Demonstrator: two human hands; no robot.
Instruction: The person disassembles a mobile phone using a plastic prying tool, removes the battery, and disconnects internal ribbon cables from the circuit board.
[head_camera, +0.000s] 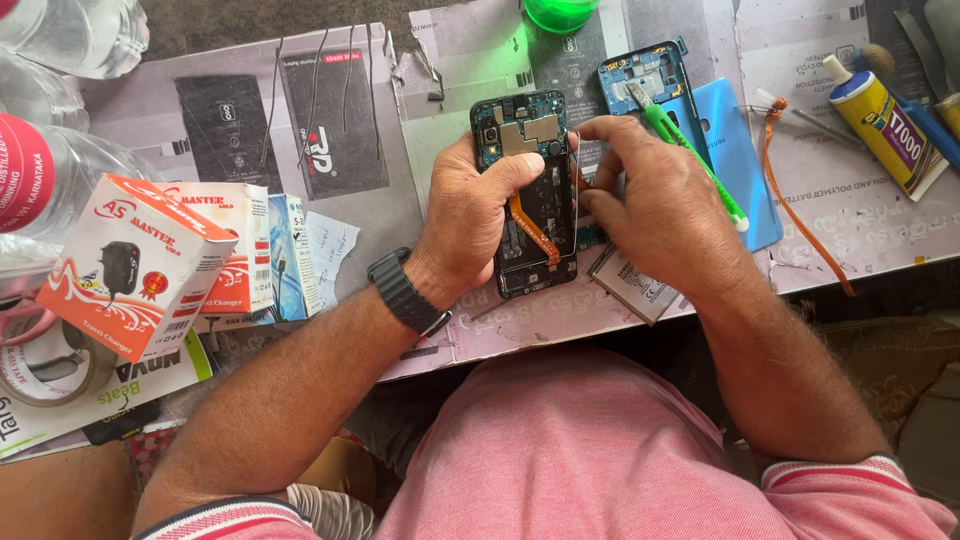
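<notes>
Cluttered bench (420, 200): our left hand (470, 215) clamps the opened phone (525, 190), right hand (660, 215) at three o'clock pinching its edge; a slip could tear the orange ribbon cable (535, 228).

The surface (500, 340) is covered with printed paper sheets (850, 215). Left of the fingers (600, 130), charger boxes (140, 262) and a tape roll (45, 365) are laid; right of them, a blue back cover (735, 150), a glue tube (885, 120) and an orange cord (790, 200); just below, a battery (630, 285).
</notes>
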